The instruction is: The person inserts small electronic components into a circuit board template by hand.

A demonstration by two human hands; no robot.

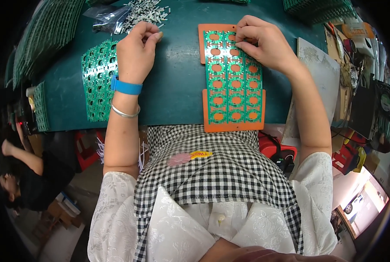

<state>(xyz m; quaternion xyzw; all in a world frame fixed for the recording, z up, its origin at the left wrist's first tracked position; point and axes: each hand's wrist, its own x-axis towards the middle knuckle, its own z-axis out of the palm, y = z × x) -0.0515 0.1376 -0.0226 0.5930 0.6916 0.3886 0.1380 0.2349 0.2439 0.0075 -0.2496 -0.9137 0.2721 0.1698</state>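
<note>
My right hand (263, 43) is over the upper part of a green circuit board panel (227, 77), which has rows of oval cut-outs. Its thumb and fingertips are pinched together at the panel's surface; whatever they grip is too small to make out. The panel lies on orange backing plates (207, 127) that show at its top and bottom ends. To the left, my left hand (137, 47) is raised above the table, thumb and index finger closed in a pinch. Anything between those fingertips cannot be made out. Near it lies a heap of small white parts (147, 13).
Under my left wrist lies another green panel (94, 83). A clear plastic bag (107, 18) sits beside the heap. Stacked panels (46, 39) stand at far left, more (319, 9) at far right. A grey board (319, 72) leans right; another person (42, 170) sits left.
</note>
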